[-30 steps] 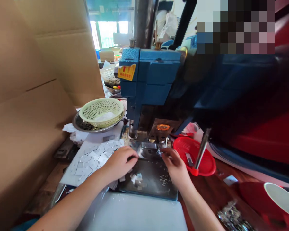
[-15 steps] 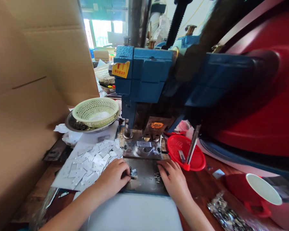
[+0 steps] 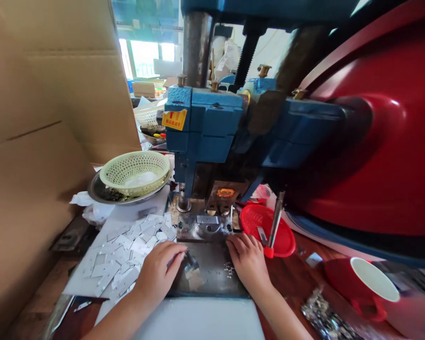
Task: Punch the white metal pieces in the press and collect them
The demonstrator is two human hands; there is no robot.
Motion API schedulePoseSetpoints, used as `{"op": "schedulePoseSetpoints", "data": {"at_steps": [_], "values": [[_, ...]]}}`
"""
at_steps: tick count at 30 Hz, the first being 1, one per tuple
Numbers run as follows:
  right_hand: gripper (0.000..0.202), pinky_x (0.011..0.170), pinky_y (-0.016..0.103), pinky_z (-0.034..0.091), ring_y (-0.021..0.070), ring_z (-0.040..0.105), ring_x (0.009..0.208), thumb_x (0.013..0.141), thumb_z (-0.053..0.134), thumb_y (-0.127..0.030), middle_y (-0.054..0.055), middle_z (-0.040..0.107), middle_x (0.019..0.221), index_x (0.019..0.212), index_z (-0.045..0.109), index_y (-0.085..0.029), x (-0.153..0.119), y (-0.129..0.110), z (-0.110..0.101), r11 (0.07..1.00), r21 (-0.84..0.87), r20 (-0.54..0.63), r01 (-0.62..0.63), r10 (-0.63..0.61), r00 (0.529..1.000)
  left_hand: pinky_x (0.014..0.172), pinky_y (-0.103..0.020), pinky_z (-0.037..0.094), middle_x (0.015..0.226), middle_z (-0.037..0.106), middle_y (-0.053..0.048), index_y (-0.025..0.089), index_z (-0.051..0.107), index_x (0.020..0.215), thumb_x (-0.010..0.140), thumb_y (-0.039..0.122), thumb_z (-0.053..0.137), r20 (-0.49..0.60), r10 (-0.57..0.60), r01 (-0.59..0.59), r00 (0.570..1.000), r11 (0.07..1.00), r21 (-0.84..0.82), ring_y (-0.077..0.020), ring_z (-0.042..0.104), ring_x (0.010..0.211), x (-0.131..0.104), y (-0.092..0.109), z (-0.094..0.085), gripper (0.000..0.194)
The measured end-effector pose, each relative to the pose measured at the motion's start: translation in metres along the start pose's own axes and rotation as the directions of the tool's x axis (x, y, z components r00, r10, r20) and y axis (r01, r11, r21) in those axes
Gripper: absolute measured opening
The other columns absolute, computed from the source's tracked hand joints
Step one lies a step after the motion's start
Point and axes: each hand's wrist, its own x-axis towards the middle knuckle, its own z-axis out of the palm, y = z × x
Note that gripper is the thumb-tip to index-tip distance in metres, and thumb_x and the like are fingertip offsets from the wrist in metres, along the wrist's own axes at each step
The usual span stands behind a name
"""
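At left, one pale green basket sits on one metal dish; in front, a heap of flat pieces (too many to count) lies beside the left hand, presumably for easy reach. That hand is loosely curled, thumb near forefinger; whether it pinches anything, I cannot tell. One flat strip lies under one blue press. The right hand is palm down, fingers half bent, anything beneath hidden, near one red basket and one mug.

Dark metal plate smooth; cardboard matt; red wheel glossy; pale basket plastic.
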Motion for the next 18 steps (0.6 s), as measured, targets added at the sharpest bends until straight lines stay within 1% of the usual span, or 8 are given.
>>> {"op": "schedulePoseSetpoints", "data": {"at_steps": [3, 5, 7, 10, 12, 15, 18], "values": [[0.019, 0.073, 0.034, 0.043, 0.0193, 0.056, 0.079, 0.09, 0.044, -0.025, 0.005, 0.064, 0.083, 0.084, 0.061, -0.019, 0.017, -0.007, 0.002, 0.987, 0.158, -0.058, -0.025, 0.035, 0.998, 0.079, -0.029, 0.05, 0.094, 0.065, -0.003, 0.024, 0.065, 0.097, 0.09, 0.026, 0.046, -0.005, -0.07, 0.069, 0.998, 0.995, -0.069, -0.0166, 0.062, 0.087, 0.005, 0.004, -0.006, 0.02], [0.017, 0.074, 0.033, 0.044, 0.0192, 0.057, 0.081, 0.089, 0.046, -0.025, 0.005, 0.063, 0.085, 0.083, 0.061, -0.02, 0.035, -0.013, 0.004, 0.974, 0.226, -0.051, -0.034, 0.047, 0.998, 0.078, -0.029, 0.05, 0.095, 0.066, -0.002, 0.025, 0.066, 0.097, 0.089, 0.026, 0.047, 0.009, -0.111, 0.111, 0.994, 0.988, -0.106, -0.0168, 0.062, 0.088, 0.013, 0.008, -0.012, 0.021], [0.015, 0.074, 0.032, 0.044, 0.0194, 0.057, 0.081, 0.086, 0.049, -0.024, 0.005, 0.063, 0.086, 0.081, 0.063, -0.02, 0.052, -0.018, 0.009, 0.968, 0.246, -0.031, -0.05, 0.059, 0.998, 0.078, -0.03, 0.05, 0.096, 0.067, -0.002, 0.026, 0.067, 0.097, 0.088, 0.027, 0.048, 0.024, -0.142, 0.144, 0.99, 0.981, -0.127, -0.0176, 0.063, 0.089, 0.023, 0.013, -0.017, 0.021], [0.013, 0.072, 0.032, 0.044, 0.0205, 0.057, 0.08, 0.082, 0.054, -0.023, 0.005, 0.063, 0.082, 0.077, 0.065, -0.02, 0.069, -0.024, 0.018, 0.978, 0.185, -0.006, -0.098, 0.101, 0.995, 0.079, -0.032, 0.051, 0.097, 0.07, -0.002, 0.025, 0.069, 0.097, 0.084, 0.027, 0.053, 0.02, -0.2, 0.201, 0.98, 0.968, -0.152, -0.0188, 0.064, 0.088, 0.04, 0.02, -0.02, 0.021], [0.013, 0.073, 0.032, 0.044, 0.0215, 0.057, 0.082, 0.081, 0.055, -0.024, 0.006, 0.063, 0.081, 0.074, 0.066, -0.02, 0.073, -0.027, 0.02, 0.988, 0.109, 0.007, -0.105, 0.104, 0.995, 0.08, -0.033, 0.051, 0.095, 0.071, -0.002, 0.024, 0.07, 0.094, 0.082, 0.027, 0.055, 0.007, -0.235, 0.232, 0.972, 0.956, -0.181, -0.0191, 0.064, 0.087, 0.051, 0.023, -0.018, 0.02], [0.016, 0.076, 0.035, 0.042, 0.0223, 0.055, 0.085, 0.083, 0.055, -0.025, 0.006, 0.063, 0.081, 0.077, 0.069, -0.022, 0.068, -0.033, 0.014, 1.0, 0.004, 0.001, -0.019, 0.019, 1.0, 0.081, -0.032, 0.05, 0.094, 0.071, -0.001, 0.023, 0.07, 0.091, 0.081, 0.026, 0.055, -0.004, -0.253, 0.246, 0.967, 0.943, -0.223, -0.0188, 0.064, 0.087, 0.065, 0.025, -0.011, 0.018], [0.018, 0.086, 0.041, 0.04, 0.0226, 0.053, 0.086, 0.086, 0.053, -0.029, 0.005, 0.062, 0.085, 0.091, 0.07, -0.027, 0.06, -0.036, 0.003, 0.991, -0.071, -0.005, 0.116, -0.117, 0.993, 0.078, -0.031, 0.049, 0.092, 0.071, -0.001, 0.023, 0.07, 0.089, 0.08, 0.025, 0.055, -0.006, -0.253, 0.245, 0.968, 0.944, -0.221, -0.0186, 0.064, 0.084, 0.075, 0.026, -0.004, 0.017]]}}
